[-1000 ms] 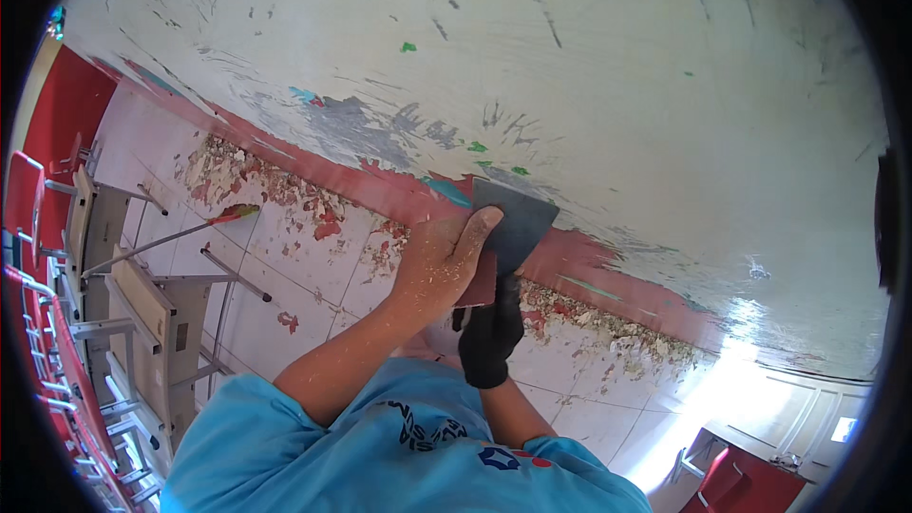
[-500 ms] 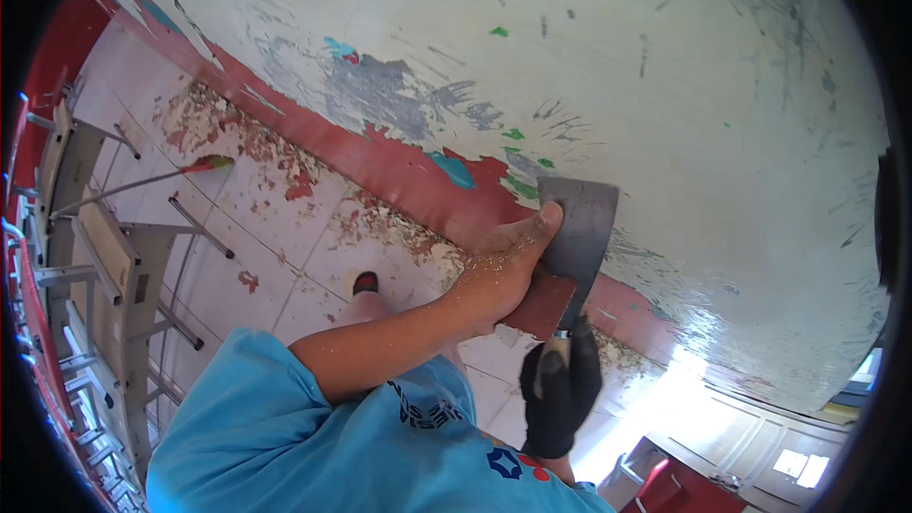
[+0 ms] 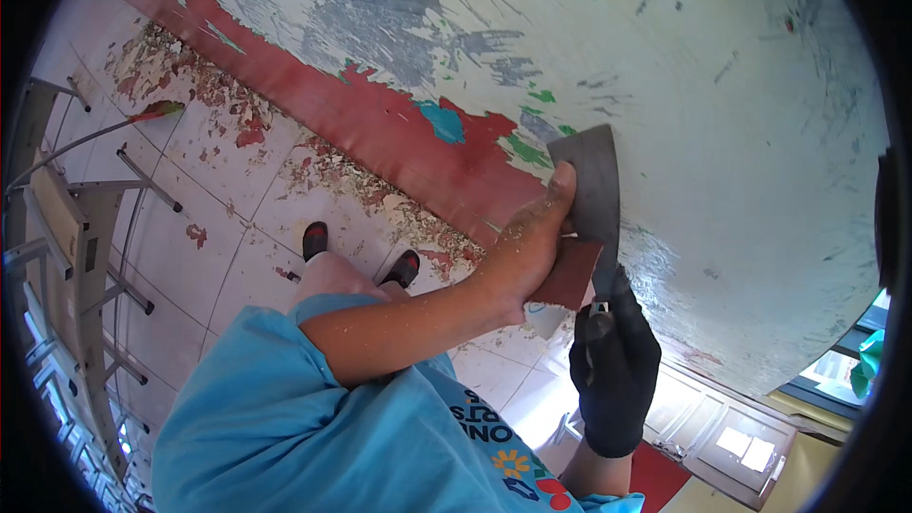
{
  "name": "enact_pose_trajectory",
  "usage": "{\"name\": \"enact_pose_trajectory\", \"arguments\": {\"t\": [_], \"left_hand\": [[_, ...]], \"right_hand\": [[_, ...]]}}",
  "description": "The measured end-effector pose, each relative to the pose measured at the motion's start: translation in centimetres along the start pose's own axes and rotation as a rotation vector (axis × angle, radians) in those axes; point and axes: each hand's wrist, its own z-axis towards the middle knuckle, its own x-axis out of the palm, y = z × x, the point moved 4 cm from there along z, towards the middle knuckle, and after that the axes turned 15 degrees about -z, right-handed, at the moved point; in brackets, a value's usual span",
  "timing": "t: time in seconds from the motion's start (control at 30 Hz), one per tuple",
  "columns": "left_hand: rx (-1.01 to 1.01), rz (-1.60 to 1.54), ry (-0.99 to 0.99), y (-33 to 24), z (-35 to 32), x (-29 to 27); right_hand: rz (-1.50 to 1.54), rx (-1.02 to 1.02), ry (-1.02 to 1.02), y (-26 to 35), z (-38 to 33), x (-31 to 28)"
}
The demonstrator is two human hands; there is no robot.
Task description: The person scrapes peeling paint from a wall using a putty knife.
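A wide, dark grey scraper (image 3: 594,199) stands with its blade edge against the peeling white wall (image 3: 703,133). My right hand (image 3: 617,380), in a black glove, wraps round its handle. My bare left hand (image 3: 532,247), dusted with pale flakes, has its thumb on the near face of the blade; its other fingers are hidden. A reddish-brown piece that looks like sandpaper (image 3: 565,275) is held in that same hand, sticking out beside the blade. Grey, green and blue patches show where paint is gone, above a red band (image 3: 380,138) along the wall's foot.
Paint chips (image 3: 256,123) litter the tiled floor by the wall. At the left are metal-legged trestles (image 3: 76,218) and a thin rod with a red and green end (image 3: 157,111). A white panelled door (image 3: 731,437) lies at the lower right. My feet (image 3: 402,269) are near the chips.
Both hands and the scraper have shifted right along the wall, and the blade stands more upright. The view has swung, bringing both feet into sight.
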Motion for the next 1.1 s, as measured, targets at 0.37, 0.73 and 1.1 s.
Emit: {"name": "enact_pose_trajectory", "arguments": {"t": [0.37,0.73,1.1], "left_hand": [[-0.082,-0.028,-0.056,0.8,0.0,0.0],[0.015,-0.202,0.045,0.6,-0.3,1.0],[0.184,-0.071,-0.003,-0.5,-0.4,0.5]], "right_hand": [[-0.123,0.037,-0.029,1.3,-0.7,-0.1],[-0.151,-0.006,0.004,0.7,-0.2,-1.4],[-0.694,-0.687,-0.234,0.7,0.7,0.8]]}}
